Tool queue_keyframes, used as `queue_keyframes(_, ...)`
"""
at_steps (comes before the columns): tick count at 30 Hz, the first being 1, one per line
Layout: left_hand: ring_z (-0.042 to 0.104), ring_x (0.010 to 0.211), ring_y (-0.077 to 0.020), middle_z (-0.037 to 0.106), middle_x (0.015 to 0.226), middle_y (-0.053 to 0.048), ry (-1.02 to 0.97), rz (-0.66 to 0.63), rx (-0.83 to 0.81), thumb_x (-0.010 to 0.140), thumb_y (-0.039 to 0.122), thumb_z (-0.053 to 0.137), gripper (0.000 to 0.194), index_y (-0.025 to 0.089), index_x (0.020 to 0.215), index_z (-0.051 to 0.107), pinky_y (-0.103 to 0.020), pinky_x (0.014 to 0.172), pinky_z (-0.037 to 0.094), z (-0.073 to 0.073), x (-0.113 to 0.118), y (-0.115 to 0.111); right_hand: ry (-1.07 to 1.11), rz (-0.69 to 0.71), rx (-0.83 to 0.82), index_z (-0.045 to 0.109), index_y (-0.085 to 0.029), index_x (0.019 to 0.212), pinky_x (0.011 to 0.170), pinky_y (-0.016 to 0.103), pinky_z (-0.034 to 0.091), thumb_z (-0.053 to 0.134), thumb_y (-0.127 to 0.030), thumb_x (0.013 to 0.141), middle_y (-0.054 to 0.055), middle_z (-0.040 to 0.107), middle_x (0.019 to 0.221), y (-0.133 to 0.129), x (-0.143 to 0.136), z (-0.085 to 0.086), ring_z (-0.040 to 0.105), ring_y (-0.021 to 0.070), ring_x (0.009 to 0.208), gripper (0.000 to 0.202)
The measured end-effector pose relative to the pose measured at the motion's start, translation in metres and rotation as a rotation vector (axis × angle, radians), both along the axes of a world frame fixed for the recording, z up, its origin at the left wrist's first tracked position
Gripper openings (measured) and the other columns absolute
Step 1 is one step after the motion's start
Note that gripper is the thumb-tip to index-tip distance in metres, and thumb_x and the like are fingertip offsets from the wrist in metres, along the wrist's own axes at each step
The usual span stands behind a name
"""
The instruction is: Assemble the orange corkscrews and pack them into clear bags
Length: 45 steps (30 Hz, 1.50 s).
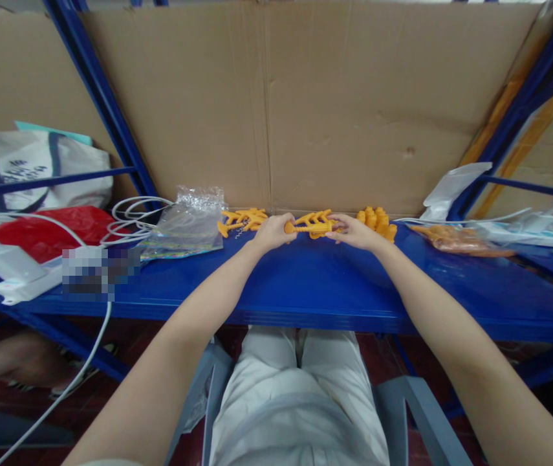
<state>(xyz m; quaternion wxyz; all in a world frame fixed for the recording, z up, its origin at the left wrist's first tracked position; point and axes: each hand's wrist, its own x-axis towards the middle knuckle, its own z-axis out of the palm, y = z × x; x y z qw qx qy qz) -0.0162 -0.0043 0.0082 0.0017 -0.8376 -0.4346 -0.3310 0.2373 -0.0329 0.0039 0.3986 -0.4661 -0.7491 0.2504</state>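
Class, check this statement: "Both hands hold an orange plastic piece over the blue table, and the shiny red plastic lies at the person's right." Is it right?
Not quite. The head view shows the red plastic at the person's left. Both hands do hold an orange plastic piece over the blue table.

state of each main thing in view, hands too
yellow screw piece, held roughly level
left hand, closed on one end
right hand, closed on its other end
clear plastic bag, lying creased
white cable, loosely looped
red plastic, lying crumpled
branching yellow pieces, loosely heaped
stubby yellow pieces, grouped together
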Motion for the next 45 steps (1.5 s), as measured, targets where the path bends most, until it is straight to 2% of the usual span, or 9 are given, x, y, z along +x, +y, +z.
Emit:
queue_keyframes(8, 0.064, 0.071, -0.0184, 0.069, 0.074, -0.001, 0.012, 0.013, 0.015, 0.072, 0.023, 0.069, 0.024, 0.019, 0.096, 0.067, -0.026, 0.065, 0.042, -0.001, 0.0, -0.001, 0.047, 0.086, -0.044, 0.064, -0.017, 0.104, 0.073, 0.035, 0.061, 0.077, -0.023, 0.075, 0.005, 0.069, 0.087, -0.001, -0.003, 0.001, 0.068, 0.0168, 0.07, 0.032)
queue_keyframes(13, 0.064, 0.071, -0.0175, 0.07, 0.075, -0.001, 0.028, -0.001, 0.028, 0.073, 0.021, 0.067, 0.025, 0.019, 0.098, 0.066, -0.025, 0.065, 0.042, 0.0, 0.0, -0.003, 0.036, 0.11, -0.109, 0.065, -0.016, 0.082, 0.061, 0.027, 0.057, 0.077, -0.048, 0.077, 0.004, 0.07, 0.071, -0.007, -0.005, 0.008, 0.065, 0.0138, 0.057, 0.034)
queue_keyframes(18, 0.064, 0.071, -0.0171, 0.07, 0.077, -0.001, 0.021, -0.022, 0.092, 0.073, 0.022, 0.066, 0.027, 0.019, 0.099, 0.066, -0.025, 0.065, 0.042, 0.0, 0.002, -0.003, 0.053, 0.022, -0.214, 0.061, -0.015, 0.066, 0.046, 0.025, 0.048, 0.052, -0.068, 0.088, 0.006, 0.065, 0.057, -0.01, -0.009, 0.01, 0.059, 0.0133, 0.044, 0.058)
queue_keyframes(22, 0.063, 0.068, -0.017, 0.069, 0.075, -0.001, 0.028, -0.008, 0.084, 0.072, 0.022, 0.067, 0.026, 0.018, 0.098, 0.066, -0.026, 0.064, 0.042, 0.0, 0.003, -0.002, 0.007, -0.022, -0.165, 0.066, -0.015, 0.078, 0.047, 0.026, 0.049, 0.053, -0.066, 0.089, 0.008, 0.068, 0.066, -0.009, -0.008, 0.009, 0.061, 0.0137, 0.047, 0.053)
queue_keyframes(26, 0.063, 0.067, -0.0172, 0.069, 0.074, -0.001, 0.02, 0.005, 0.074, 0.073, 0.024, 0.068, 0.025, 0.018, 0.097, 0.066, -0.026, 0.064, 0.042, 0.0, 0.002, 0.0, 0.061, 0.027, -0.026, 0.065, -0.018, 0.105, 0.055, 0.027, 0.055, 0.077, -0.052, 0.075, 0.007, 0.073, 0.089, -0.009, -0.005, 0.009, 0.064, 0.0128, 0.057, 0.047)
queue_keyframes(29, 0.063, 0.068, -0.0177, 0.069, 0.074, -0.001, 0.016, 0.014, 0.059, 0.072, 0.023, 0.068, 0.026, 0.018, 0.097, 0.067, -0.026, 0.064, 0.042, 0.0, 0.001, -0.001, 0.088, 0.065, 0.009, 0.066, -0.018, 0.097, 0.058, 0.028, 0.057, 0.082, -0.048, 0.069, 0.005, 0.073, 0.085, -0.01, -0.006, 0.009, 0.064, 0.0128, 0.057, 0.044)
queue_keyframes(34, 0.064, 0.07, -0.0182, 0.07, 0.074, -0.001, 0.016, -0.002, 0.029, 0.072, 0.023, 0.068, 0.027, 0.018, 0.099, 0.067, -0.026, 0.066, 0.043, 0.0, 0.002, -0.004, 0.054, 0.057, -0.033, 0.066, -0.016, 0.079, 0.054, 0.025, 0.054, 0.076, -0.049, 0.075, 0.005, 0.071, 0.071, -0.012, -0.007, 0.012, 0.063, 0.0124, 0.052, 0.035)
queue_keyframes(41, 0.063, 0.067, -0.0168, 0.069, 0.071, 0.0, -0.005, 0.006, 0.042, 0.072, 0.023, 0.068, 0.026, 0.018, 0.097, 0.067, -0.025, 0.063, 0.041, -0.002, 0.001, 0.002, 0.175, 0.062, -0.05, 0.063, -0.018, 0.097, 0.05, 0.025, 0.053, 0.085, -0.04, 0.066, 0.001, 0.07, 0.073, -0.005, -0.008, 0.006, 0.061, 0.0114, 0.05, 0.044)
queue_keyframes(45, 0.063, 0.065, -0.016, 0.068, 0.068, 0.001, -0.015, -0.021, 0.037, 0.072, 0.022, 0.067, 0.024, 0.019, 0.096, 0.066, -0.024, 0.063, 0.042, -0.003, 0.0, 0.003, 0.161, 0.082, -0.072, 0.06, -0.018, 0.086, 0.048, 0.024, 0.051, 0.084, -0.046, 0.067, 0.001, 0.068, 0.067, -0.007, -0.01, 0.006, 0.059, 0.0107, 0.047, 0.042)
